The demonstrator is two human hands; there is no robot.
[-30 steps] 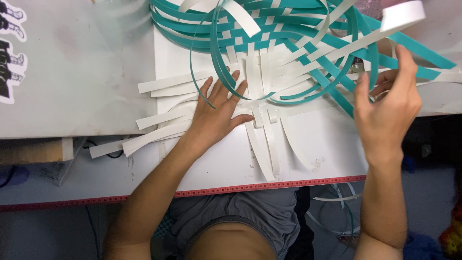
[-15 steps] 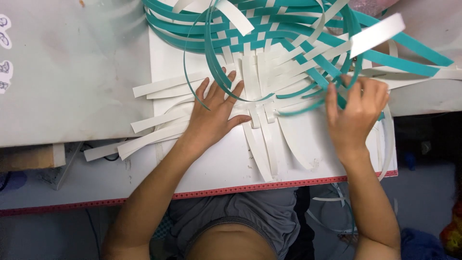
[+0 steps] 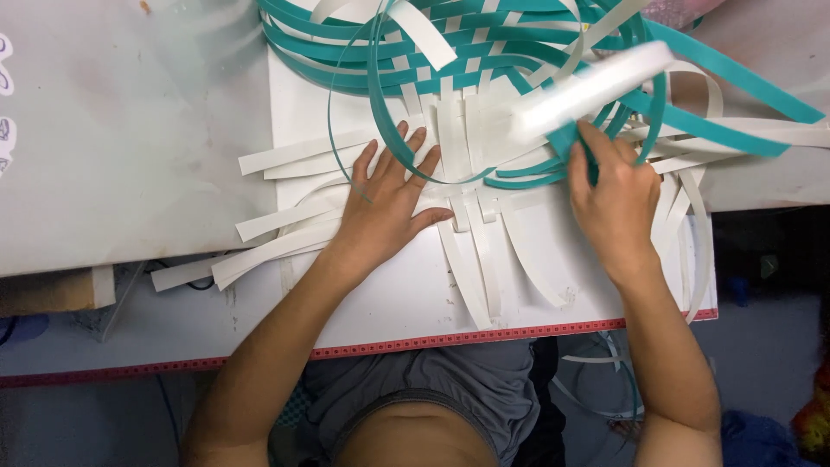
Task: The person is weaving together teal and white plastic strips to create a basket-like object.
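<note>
Evidently, should the flat-spread left hand (image 3: 387, 206) be lifted, white strips (image 3: 298, 156) near the board's (image 3: 406, 303) left edge could be loosened while a teal strip (image 3: 566, 143) is pinched by the right hand (image 3: 614, 195).

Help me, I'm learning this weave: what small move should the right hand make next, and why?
Probably draw the teal strip it pinches across the white strips; the left hand lies flat on the weave, pinning it, and the strip's end looks loose.

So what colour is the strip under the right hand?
Teal strip, gripped by the right hand; the head view shows it.
</note>
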